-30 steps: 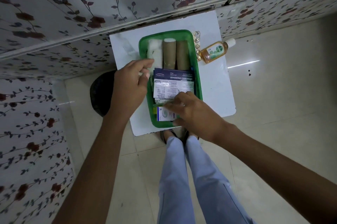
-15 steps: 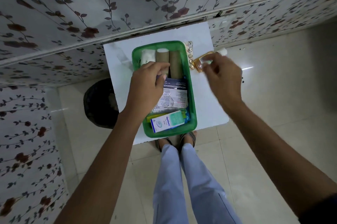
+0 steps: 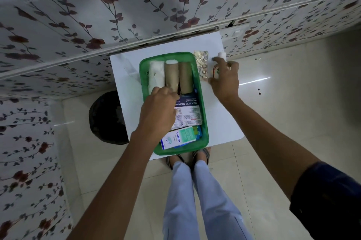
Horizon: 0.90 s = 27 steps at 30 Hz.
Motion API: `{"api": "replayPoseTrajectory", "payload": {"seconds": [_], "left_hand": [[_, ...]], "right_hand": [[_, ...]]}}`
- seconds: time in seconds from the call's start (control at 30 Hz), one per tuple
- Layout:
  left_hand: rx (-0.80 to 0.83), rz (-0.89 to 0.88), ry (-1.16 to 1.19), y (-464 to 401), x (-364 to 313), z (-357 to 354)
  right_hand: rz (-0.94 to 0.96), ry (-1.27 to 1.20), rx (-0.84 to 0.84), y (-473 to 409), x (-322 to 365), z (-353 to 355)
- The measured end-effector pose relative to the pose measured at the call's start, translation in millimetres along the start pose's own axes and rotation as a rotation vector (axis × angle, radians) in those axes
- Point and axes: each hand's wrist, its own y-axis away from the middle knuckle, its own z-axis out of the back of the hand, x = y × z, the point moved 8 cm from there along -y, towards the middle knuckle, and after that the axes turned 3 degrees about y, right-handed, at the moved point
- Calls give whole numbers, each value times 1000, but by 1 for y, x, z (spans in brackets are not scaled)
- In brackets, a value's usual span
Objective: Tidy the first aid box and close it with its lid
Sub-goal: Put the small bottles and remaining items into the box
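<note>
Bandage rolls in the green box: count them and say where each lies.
3, side by side at the far end of the green box: a white roll on the left, a tan roll in the middle, another tan roll on the right. Others may be hidden under the left hand.

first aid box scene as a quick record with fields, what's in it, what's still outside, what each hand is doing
box: green first aid box, open, on white table
lid: not seen on box
inside: white roll, two brown rolls, medicated dressing packet, Optibex carton
outside: blister strip, amber bottle, right of box
left hand: over box, fingers at rolls
right hand: closing on amber bottle
</note>
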Motion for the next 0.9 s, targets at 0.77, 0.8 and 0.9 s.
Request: {"api": "replayPoseTrajectory", "payload": {"seconds": [0.77,0.8,0.9], "left_hand": [[-337,-60,130,-3,17,33],[-315,-46,108,-5,16,30],[-311,-34,94,-12,14,29]], "right_hand": [[27,199,115,-25,61,8],[-21,252,214,-26,52,-5],[-17,225,265,-28,49,-20]]}}
